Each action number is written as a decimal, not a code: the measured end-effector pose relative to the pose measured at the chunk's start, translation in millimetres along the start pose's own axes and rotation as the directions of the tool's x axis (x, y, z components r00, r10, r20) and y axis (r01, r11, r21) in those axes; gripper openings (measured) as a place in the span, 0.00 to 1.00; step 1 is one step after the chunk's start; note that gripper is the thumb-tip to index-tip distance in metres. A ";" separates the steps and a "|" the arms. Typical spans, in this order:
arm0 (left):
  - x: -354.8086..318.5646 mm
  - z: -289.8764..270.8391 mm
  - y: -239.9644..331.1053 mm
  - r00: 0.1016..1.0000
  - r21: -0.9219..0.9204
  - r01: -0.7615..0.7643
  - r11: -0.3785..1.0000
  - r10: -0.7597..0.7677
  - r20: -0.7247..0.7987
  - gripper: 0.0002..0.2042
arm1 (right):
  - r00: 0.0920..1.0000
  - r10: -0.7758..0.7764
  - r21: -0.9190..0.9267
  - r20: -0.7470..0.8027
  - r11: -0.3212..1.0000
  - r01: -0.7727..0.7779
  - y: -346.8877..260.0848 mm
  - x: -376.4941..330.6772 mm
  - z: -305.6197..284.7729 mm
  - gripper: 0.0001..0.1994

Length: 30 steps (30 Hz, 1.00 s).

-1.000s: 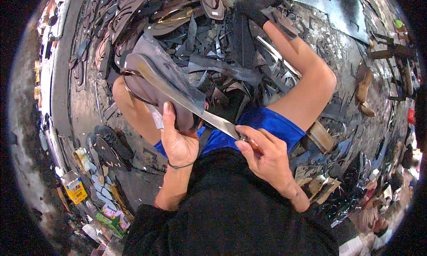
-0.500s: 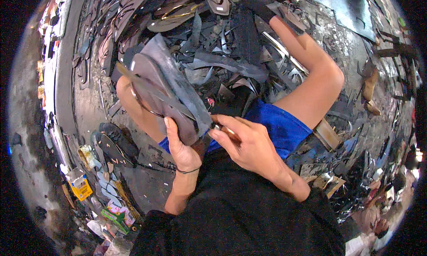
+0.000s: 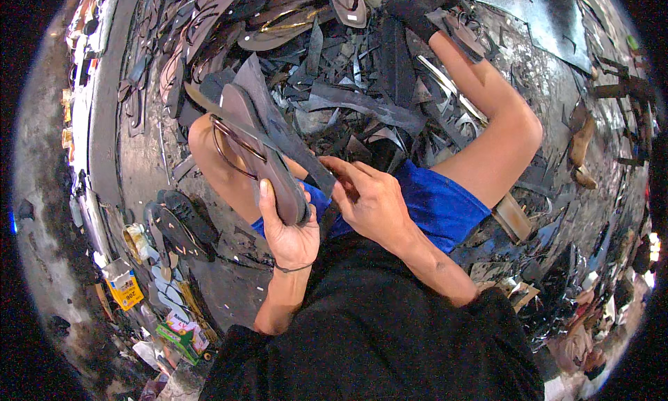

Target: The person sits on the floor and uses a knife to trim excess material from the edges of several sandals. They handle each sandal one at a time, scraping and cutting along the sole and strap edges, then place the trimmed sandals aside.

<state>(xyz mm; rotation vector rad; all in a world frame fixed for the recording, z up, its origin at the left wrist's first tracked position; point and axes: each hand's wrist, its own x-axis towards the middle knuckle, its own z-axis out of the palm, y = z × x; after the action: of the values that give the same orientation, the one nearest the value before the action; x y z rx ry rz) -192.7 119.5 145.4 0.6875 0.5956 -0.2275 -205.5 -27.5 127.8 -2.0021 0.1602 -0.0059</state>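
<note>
Between my knees my left hand [image 3: 289, 237] grips the heel end of a brown flip-flop [image 3: 275, 182], thumb on its footbed, toe end pointing up and away. The flip-flop has shiny dark straps. A dark grey rubber sheet [image 3: 261, 88] lies against its underside and sticks out past the sole's edge. One narrow strip [image 3: 209, 105] stands off slantwise across the footbed. My right hand [image 3: 376, 209] is closed at the sheet's lower end, right of the heel, fingers pinching its edge. Whether a tool is also inside that hand is hidden.
Rubber offcuts [image 3: 362, 108] litter the floor beyond my knees. Several finished-looking flip-flops [image 3: 285, 35] are piled at the far left. A dark shoe [image 3: 184, 216] lies left of me, near a yellow box [image 3: 124, 289]. A large grey sheet [image 3: 536, 18] lies far right.
The flip-flop has turned more edge-on, showing its side. My right hand has shifted slightly up at the sheet's end; a shiny metal piece seen earlier at its fingers no longer shows.
</note>
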 end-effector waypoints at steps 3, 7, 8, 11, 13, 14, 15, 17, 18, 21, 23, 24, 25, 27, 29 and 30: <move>0.2 4.9 -2.1 1.000 -0.007 0.009 1.000 -0.009 -0.022 0.16 | 0.999 -0.027 -0.099 0.018 0.995 0.028 0.4 15.0 3.6 0.20; 2.9 4.0 0.3 0.998 -0.053 -0.004 0.999 0.007 0.056 0.17 | 0.994 -0.101 -0.055 -0.033 0.994 0.099 5.3 34.3 16.0 0.20; 3.2 3.9 1.1 0.997 -0.064 -0.007 0.998 0.011 0.072 0.17 | 0.992 -0.121 -0.044 -0.032 0.992 0.119 6.3 38.7 18.2 0.20; 0.4 1.7 1.4 0.998 -0.044 0.002 0.999 0.001 0.063 0.17 | 0.991 -0.136 0.035 -0.017 0.990 0.137 11.5 55.8 26.0 0.21; -4.0 -12.6 -6.3 1.000 0.026 -0.018 1.000 0.018 -0.004 0.16 | 0.998 -0.041 -0.037 0.057 0.998 0.043 23.6 80.3 40.2 0.19; -7.2 -10.3 -6.4 0.994 -0.023 -0.018 1.000 0.015 -0.111 0.17 | 0.999 -0.036 0.024 0.039 0.999 0.035 26.8 93.4 47.2 0.19; -10.5 -6.6 -7.2 0.977 -0.072 -0.026 0.997 0.010 -0.215 0.17 | 0.999 -0.033 0.084 0.022 0.996 0.032 34.1 107.3 53.9 0.19; -33.6 -15.6 -18.3 0.998 0.168 -0.050 0.985 0.043 0.048 0.18 | 0.995 0.068 0.020 0.075 0.997 -0.069 86.1 148.2 76.2 0.19; -37.5 -27.8 -15.2 0.980 0.218 -0.065 0.974 0.021 0.198 0.18 | 0.972 0.207 0.092 0.108 0.972 -0.218 77.9 161.9 74.2 0.22; -23.3 -39.8 -6.9 0.982 0.243 -0.118 0.963 0.076 0.175 0.19 | 0.930 0.268 0.715 0.251 0.596 -0.365 60.4 125.2 63.8 0.27; -7.3 -51.7 -11.5 0.975 0.225 -0.106 0.969 0.057 0.216 0.21 | 0.762 0.335 0.467 0.555 0.633 -0.618 16.2 81.6 6.5 0.26; -1.2 -58.5 -20.2 0.977 0.256 -0.091 0.962 0.037 0.209 0.21 | 0.777 0.323 0.476 0.541 0.644 -0.599 19.5 54.0 3.2 0.23; 3.9 -66.6 -28.7 0.982 0.287 -0.082 0.954 0.028 0.188 0.22 | 0.760 0.307 0.369 0.573 0.731 -0.574 -17.5 44.2 -29.9 0.19; 1.7 -53.4 -35.4 0.975 0.477 -0.137 0.868 0.033 0.220 0.32 | 0.932 0.164 0.460 0.322 0.833 -0.306 4.5 25.3 -15.9 0.18; 4.8 -58.8 -27.3 0.960 0.398 -0.084 0.913 -0.034 0.280 0.40 | 0.918 0.185 0.362 0.352 0.877 -0.315 -0.8 22.0 -30.3 0.17; 10.5 -55.1 -10.5 0.936 0.270 -0.068 0.960 -0.033 0.351 0.43 | 0.915 0.171 0.320 0.364 0.900 -0.296 -7.0 22.7 -40.1 0.17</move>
<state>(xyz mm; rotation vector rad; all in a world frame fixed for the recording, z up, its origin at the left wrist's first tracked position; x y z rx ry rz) -212.4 147.6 99.9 0.8994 0.2116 -0.4142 -185.3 -63.5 149.7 -1.5667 0.1737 0.4252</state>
